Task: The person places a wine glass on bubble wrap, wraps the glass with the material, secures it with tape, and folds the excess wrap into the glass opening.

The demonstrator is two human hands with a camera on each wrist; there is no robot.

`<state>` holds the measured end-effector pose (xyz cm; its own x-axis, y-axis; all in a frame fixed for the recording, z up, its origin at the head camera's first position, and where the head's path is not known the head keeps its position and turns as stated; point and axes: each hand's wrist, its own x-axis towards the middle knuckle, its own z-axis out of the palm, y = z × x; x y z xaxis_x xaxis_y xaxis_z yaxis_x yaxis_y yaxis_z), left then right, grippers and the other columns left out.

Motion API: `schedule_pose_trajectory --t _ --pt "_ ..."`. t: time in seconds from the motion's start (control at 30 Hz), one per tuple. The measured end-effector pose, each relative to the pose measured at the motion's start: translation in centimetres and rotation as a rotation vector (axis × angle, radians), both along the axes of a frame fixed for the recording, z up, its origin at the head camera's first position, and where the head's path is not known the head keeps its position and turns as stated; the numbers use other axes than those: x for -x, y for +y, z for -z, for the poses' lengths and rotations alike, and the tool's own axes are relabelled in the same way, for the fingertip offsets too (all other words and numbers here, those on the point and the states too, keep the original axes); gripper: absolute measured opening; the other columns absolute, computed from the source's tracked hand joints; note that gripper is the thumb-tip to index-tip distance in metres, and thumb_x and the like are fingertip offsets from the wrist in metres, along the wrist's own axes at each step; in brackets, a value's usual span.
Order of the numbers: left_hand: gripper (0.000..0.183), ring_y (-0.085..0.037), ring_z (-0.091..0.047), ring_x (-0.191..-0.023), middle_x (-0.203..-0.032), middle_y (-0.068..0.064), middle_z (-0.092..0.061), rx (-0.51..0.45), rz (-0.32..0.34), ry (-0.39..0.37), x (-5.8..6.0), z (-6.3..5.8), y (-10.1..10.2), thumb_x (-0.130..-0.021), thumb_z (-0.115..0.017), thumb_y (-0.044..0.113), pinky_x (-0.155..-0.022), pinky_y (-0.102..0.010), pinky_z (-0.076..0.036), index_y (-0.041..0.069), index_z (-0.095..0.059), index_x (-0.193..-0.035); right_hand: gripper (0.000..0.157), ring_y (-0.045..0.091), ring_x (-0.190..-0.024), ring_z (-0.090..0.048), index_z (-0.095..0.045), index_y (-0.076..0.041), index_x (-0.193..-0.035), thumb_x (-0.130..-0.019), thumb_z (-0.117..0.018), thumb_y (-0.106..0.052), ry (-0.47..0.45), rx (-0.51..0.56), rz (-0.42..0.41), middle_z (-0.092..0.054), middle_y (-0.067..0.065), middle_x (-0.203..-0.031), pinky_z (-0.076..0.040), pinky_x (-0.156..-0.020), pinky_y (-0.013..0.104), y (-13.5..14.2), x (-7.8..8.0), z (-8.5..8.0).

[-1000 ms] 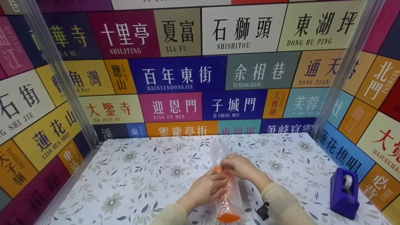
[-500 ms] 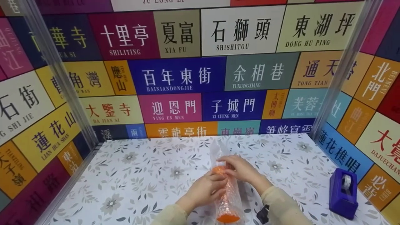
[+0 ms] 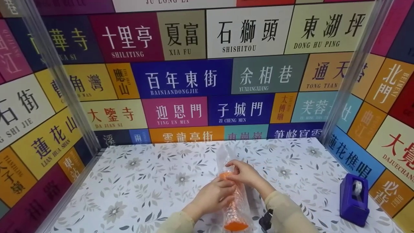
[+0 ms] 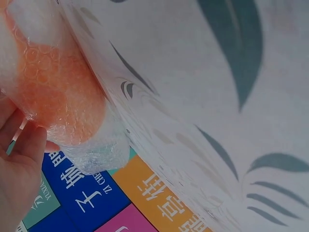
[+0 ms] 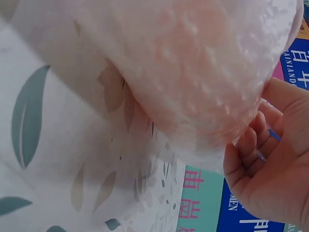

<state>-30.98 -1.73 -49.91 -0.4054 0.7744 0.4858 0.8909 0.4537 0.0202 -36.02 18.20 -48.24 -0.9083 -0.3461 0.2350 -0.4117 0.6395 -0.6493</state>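
Observation:
An orange cylinder (image 3: 236, 215) wrapped in clear bubble wrap lies on the floral tabletop, one orange end toward me. My left hand (image 3: 212, 196) holds its left side, fingers curled over the top. At the far end, my right hand (image 3: 247, 174) pinches the bubble wrap with bent fingers; loose wrap (image 3: 225, 155) sticks out beyond. In the left wrist view, the wrapped cylinder (image 4: 63, 96) shows orange and white areas, with the left hand's fingers (image 4: 29, 140) at its edge. The right wrist view has the right hand (image 5: 275, 159) at the rim of the wrap (image 5: 203, 72).
A purple tape dispenser (image 3: 354, 202) with a roll of clear tape stands at the right of the tabletop (image 3: 145, 181). Colourful panels with Chinese lettering (image 3: 182, 79) rise behind and on both sides. A black object (image 3: 266, 220) sits beside the right wrist.
The right hand's fingers spread over the far end of the wrap, then draw in again toward the orange end. The left hand keeps its hold, and the cylinder stays nearly in place.

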Motion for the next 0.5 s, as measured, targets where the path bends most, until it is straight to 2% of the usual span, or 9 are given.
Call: schedule_pose_trajectory --t 0.13,0.27,0.37,0.5 --pt "0.028 -0.022 -0.057 -0.121 -0.124 -0.004 -0.066 -0.012 0.008 0.009 0.0 0.0 0.1 -0.098 -0.06 0.027 -0.107 -0.036 -0.042 0.011 -0.072 -0.118 0.043 0.014 -0.062 -0.047 -0.065 -0.014 -0.113 -0.079 -0.082 -0.033 -0.036 -0.022 0.103 -0.052 -0.002 -0.071 -0.041 -0.058 0.032 -1.0 -0.1 -0.3" --pt "0.028 -0.022 -0.058 -0.118 -0.122 -0.005 -0.066 -0.025 0.009 0.008 0.0 0.1 0.0 -0.098 -0.061 0.026 -0.106 -0.034 -0.043 0.01 -0.072 -0.118 0.042 0.015 -0.062 -0.049 -0.064 -0.016 -0.11 -0.078 -0.081 -0.038 -0.019 -0.068 0.167 -0.053 -0.003 -0.07 -0.043 -0.058 0.034 -1.7 -0.2 -0.3" --pt "0.029 -0.022 -0.057 -0.118 -0.122 -0.005 -0.066 -0.028 0.007 0.004 0.0 0.2 -0.1 -0.098 -0.061 0.026 -0.106 -0.034 -0.043 0.009 -0.071 -0.12 0.042 0.015 -0.062 -0.049 -0.065 -0.016 -0.11 -0.08 -0.08 -0.039 0.021 -0.076 0.161 -0.052 -0.004 -0.07 -0.043 -0.059 0.034 -1.7 -0.1 0.1" --pt "0.031 -0.022 -0.056 -0.121 -0.126 -0.004 -0.065 -0.018 -0.001 -0.012 0.0 0.2 -0.1 -0.099 -0.06 0.028 -0.107 -0.035 -0.042 0.01 -0.07 -0.122 0.043 0.013 -0.064 -0.047 -0.064 -0.012 -0.116 -0.083 -0.079 -0.036 0.049 -0.026 0.08 -0.051 -0.004 -0.072 -0.044 -0.061 0.033 -1.0 0.0 0.7"
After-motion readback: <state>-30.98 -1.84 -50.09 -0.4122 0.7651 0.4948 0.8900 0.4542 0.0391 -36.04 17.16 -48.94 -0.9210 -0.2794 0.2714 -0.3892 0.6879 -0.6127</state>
